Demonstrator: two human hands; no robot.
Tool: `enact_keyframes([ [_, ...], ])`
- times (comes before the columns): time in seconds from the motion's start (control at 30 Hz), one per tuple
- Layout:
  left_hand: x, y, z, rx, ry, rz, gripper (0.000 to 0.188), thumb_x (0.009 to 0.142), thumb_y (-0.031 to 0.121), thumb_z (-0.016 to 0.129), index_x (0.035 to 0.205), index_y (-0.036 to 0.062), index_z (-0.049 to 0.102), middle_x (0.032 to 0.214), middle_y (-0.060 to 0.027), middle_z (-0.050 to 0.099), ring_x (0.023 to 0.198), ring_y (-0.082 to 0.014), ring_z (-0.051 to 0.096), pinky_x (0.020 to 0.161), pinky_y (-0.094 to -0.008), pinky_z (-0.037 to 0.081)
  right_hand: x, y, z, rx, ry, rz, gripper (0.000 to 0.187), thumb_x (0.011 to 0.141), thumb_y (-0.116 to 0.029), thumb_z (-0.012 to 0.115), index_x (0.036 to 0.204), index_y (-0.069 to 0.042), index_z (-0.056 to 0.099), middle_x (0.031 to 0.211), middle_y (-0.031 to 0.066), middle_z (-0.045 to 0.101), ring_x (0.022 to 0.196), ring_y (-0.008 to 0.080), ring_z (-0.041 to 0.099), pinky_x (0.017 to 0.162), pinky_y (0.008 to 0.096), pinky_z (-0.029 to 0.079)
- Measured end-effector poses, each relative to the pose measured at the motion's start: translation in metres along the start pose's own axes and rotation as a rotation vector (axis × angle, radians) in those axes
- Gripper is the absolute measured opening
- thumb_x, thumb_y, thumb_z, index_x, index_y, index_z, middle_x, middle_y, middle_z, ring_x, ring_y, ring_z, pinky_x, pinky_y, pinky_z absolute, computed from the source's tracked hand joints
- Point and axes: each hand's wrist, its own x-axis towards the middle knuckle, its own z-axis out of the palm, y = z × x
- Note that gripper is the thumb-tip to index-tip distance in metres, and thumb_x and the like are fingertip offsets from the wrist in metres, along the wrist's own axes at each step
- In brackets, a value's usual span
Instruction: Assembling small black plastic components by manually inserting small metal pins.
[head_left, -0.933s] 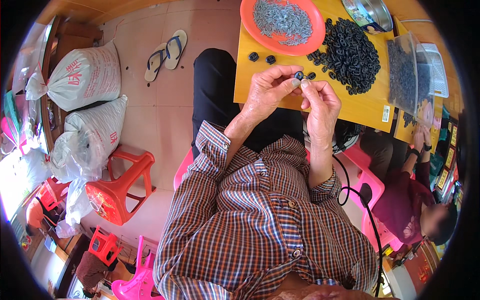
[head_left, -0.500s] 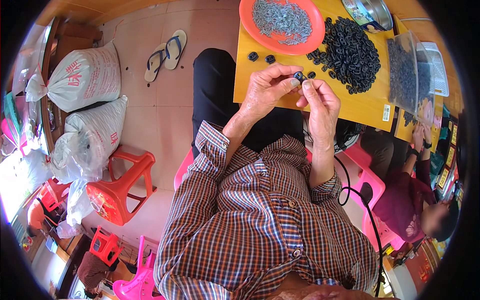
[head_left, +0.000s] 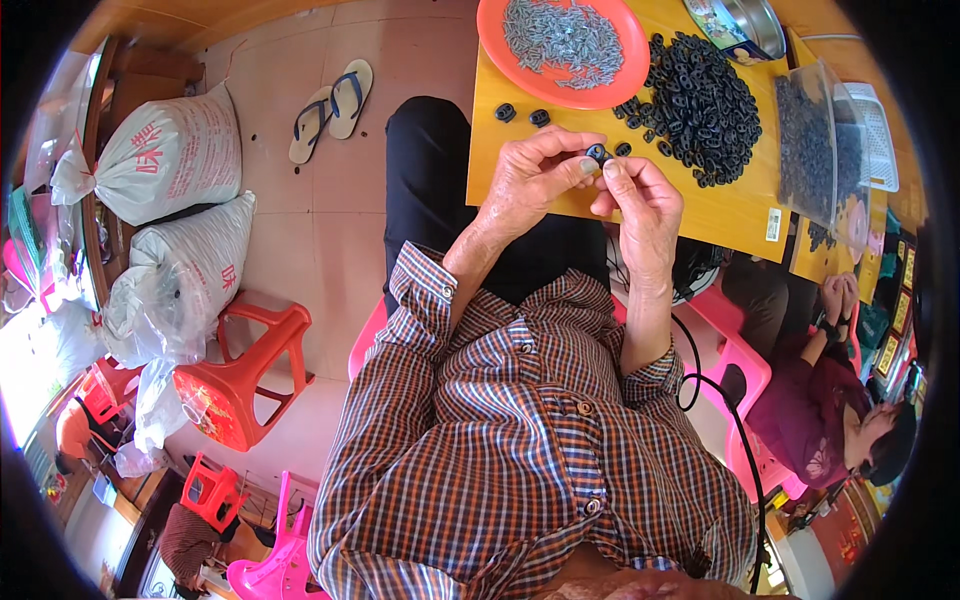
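Between the fingertips of both hands, over the near edge of the yellow table (head_left: 690, 222), is a small black plastic piece (head_left: 598, 153) with a rounded outline and a hole. My left hand (head_left: 537, 178) pinches it from the left with thumb and fingers. From the right, my right hand (head_left: 645, 205) grips it in a thumb-and-finger pinch; the fingers partly cover it. Single black pieces (head_left: 505, 112) lie just beyond my left hand. A large pile of similar black pieces (head_left: 708, 110) spreads beyond my right hand. Slim silvery metal bits (head_left: 565, 42) fill a red plate (head_left: 634, 80).
On the table's right stand a clear plastic tub (head_left: 806, 150) of black pieces and a white basket (head_left: 872, 140). A round tin (head_left: 757, 30) is at the back. A co-worker (head_left: 810, 400) sits at right. Tied white sacks (head_left: 185, 150), a red stool (head_left: 245, 370) and sandals (head_left: 350, 100) are left.
My two hands stay almost where they were, both still pinching the black piece. At the right, the co-worker's hands have drawn back from the table and the head has shifted.
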Motion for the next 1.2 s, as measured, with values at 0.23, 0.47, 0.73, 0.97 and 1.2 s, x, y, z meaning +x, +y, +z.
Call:
enact_keyframes([
  [0.23,-0.0006,0.0002,-0.0005,0.007,-0.003,0.0,0.024,0.089,0.001,0.061,0.113,-0.0019,0.064,0.086,-0.0016,0.061,0.077,-0.0089,0.058,0.074,-0.0225,0.049,0.0009,0.0018,-0.0007,0.056,0.005,0.043,0.013,0.09,-0.013,0.064,0.09,0.0,0.062,0.077,0.005,0.063,0.056,0.0079,0.055,0.055,0.0189,0.044],
  [0.47,-0.0007,0.0006,-0.0006,0.051,-0.019,0.02,0.023,0.089,0.001,0.061,0.112,-0.0022,0.064,0.086,-0.0016,0.061,0.079,-0.0092,0.059,0.074,-0.0226,0.049,0.002,0.0038,-0.0032,0.081,0.0,0.069,0.013,0.09,-0.012,0.065,0.089,0.0,0.062,0.078,0.0053,0.064,0.054,0.008,0.055,0.05,0.0178,0.045],
  [0.73,-0.0004,0.0006,-0.0024,0.049,-0.031,-0.006,0.024,0.089,0.001,0.062,0.112,-0.0029,0.064,0.087,-0.0015,0.062,0.081,-0.0095,0.061,0.076,-0.0226,0.05,0.0034,0.0047,-0.0049,0.102,-0.022,0.09,0.013,0.09,-0.013,0.064,0.089,0.0,0.061,0.078,0.0056,0.064,0.055,0.0077,0.056,0.05,0.0183,0.045],
  [0.97,0.0007,0.0006,-0.009,0.077,-0.066,-0.02,0.022,0.087,-0.002,0.063,0.109,-0.0029,0.066,0.088,-0.0027,0.063,0.083,-0.0105,0.063,0.076,-0.0231,0.052,0.0045,0.0062,-0.0047,0.133,-0.05,0.113,0.012,0.089,-0.011,0.065,0.087,0.001,0.062,0.076,0.0074,0.066,0.053,0.0084,0.059,0.049,0.0181,0.047],
  [1.2,0.0002,-0.0016,-0.007,0.125,-0.068,0.013,0.022,0.086,-0.003,0.063,0.108,-0.0028,0.066,0.09,-0.0035,0.062,0.083,-0.0103,0.063,0.076,-0.023,0.052,0.0065,0.0083,-0.0055,0.143,-0.053,0.152,0.012,0.09,-0.011,0.064,0.084,-0.001,0.06,0.075,0.0057,0.063,0.052,0.0077,0.054,0.048,0.0195,0.042],
])
